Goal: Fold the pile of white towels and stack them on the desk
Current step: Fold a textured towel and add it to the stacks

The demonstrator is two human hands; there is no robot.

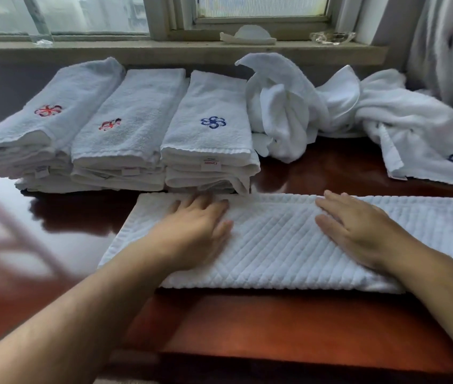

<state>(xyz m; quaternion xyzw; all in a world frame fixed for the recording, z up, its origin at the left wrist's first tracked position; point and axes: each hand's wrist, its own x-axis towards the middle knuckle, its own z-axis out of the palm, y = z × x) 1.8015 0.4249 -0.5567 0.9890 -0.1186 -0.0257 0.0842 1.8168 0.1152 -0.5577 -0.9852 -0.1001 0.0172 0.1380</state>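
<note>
A white quilted towel (272, 245), folded into a long strip, lies across the brown desk (247, 322) in front of me. My left hand (194, 231) rests flat on its left part with fingers spread. My right hand (358, 231) presses flat on its right part. Behind the strip stand three stacks of folded white towels: the left stack (31, 139) and the middle stack (125, 134) have red emblems on top, the right stack (211, 139) a blue one. A loose pile of unfolded white towels (344, 112) sits at the back right.
A window sill (164, 48) runs behind the desk with a white dish (247, 37) and a clear glass object (330, 37) on it. A curtain (447, 51) hangs at the far right. The desk's front edge is close to me.
</note>
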